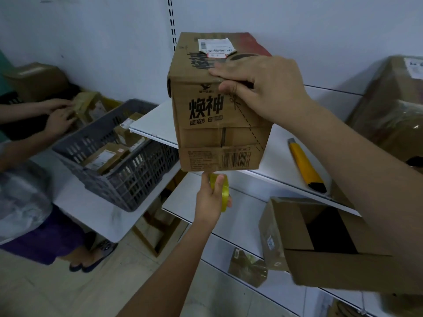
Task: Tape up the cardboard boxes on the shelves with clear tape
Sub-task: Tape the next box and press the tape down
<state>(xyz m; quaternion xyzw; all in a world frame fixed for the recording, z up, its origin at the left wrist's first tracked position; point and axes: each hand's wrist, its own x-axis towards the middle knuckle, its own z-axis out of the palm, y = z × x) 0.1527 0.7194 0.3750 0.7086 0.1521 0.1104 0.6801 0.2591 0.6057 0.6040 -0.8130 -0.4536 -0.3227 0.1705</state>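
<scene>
A brown cardboard box (215, 124) with black printed characters and a white label stands at the front of the white upper shelf (155, 122). My right hand (261, 88) lies over its top front edge, fingers on the top face and thumb curled onto the front face. Just below the box's bottom edge, my left hand (211, 200) grips a yellowish roll of clear tape (224, 191).
A yellow utility knife (305, 164) lies on the shelf to the right. An open empty box (320, 236) sits on the lower shelf, large wrapped boxes (393, 106) at far right. A grey crate (119, 156) of parcels stands left, where another person (57, 115) handles parcels.
</scene>
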